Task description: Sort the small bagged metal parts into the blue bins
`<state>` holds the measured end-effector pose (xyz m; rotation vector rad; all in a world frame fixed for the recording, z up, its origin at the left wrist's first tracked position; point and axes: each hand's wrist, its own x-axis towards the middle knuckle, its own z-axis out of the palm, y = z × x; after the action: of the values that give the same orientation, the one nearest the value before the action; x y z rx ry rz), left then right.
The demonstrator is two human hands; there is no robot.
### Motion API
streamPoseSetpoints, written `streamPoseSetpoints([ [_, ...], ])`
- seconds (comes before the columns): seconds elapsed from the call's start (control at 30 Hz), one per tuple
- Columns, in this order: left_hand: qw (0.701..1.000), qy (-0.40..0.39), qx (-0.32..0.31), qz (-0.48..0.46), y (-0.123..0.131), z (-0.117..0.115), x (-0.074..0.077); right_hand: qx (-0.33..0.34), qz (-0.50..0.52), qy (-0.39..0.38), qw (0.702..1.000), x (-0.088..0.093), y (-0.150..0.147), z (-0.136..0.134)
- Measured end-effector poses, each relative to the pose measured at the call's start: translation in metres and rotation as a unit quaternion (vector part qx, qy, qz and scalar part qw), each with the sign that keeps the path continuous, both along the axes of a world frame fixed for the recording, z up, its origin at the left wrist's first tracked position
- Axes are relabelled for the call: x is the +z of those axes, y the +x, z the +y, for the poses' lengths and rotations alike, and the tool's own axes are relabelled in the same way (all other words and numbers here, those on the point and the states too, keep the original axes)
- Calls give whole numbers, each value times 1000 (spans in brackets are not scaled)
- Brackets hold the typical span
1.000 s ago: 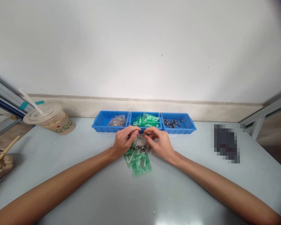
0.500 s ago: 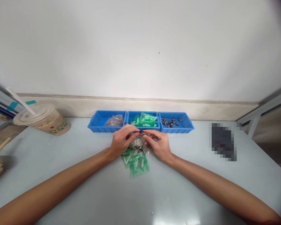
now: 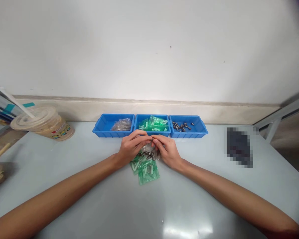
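Note:
My left hand (image 3: 132,146) and my right hand (image 3: 168,152) meet fingertip to fingertip just in front of the blue bins. Between their pinched fingers is a small dark metal piece (image 3: 152,138), mostly covered, so its exact kind does not show. Right below them lies a heap of small metal pieces (image 3: 149,154) with dark and silvery parts. Clear plastic bags (image 3: 146,148) are partly hidden behind the hands. Closer to me, green plastic packets (image 3: 149,176) containing pale plugs and metal screws overlap on the table.
Three blue bins stand in a row by the wall: the left bin (image 3: 103,127) has clear bags, the middle bin (image 3: 152,133) green packets, the right bin (image 3: 199,127) loose metal pieces. A drink cup (image 3: 57,127) with a straw stands left. A blurred dark item (image 3: 239,147) lies right.
My fingertips have drawn together, the right hand's moving slightly left, closing around the small metal piece. The whole view has shifted a little; bins and packets stay in place.

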<state>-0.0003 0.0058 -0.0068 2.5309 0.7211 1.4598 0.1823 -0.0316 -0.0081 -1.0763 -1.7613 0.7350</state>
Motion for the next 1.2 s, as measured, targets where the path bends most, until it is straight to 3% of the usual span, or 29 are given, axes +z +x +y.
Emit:
streamPoseSetpoints([
  [0.5, 999, -47, 8, -23, 1, -3, 8, -31, 6, 26, 999, 2, -2, -4],
  [0.9, 1000, -9, 4, -11, 0, -4, 8, -32, -15, 44, 998, 5, -1, -4],
  [1.2, 998, -55, 28, -30, -3, -5, 2, -36, -26, 35, 998, 6, -2, -4],
])
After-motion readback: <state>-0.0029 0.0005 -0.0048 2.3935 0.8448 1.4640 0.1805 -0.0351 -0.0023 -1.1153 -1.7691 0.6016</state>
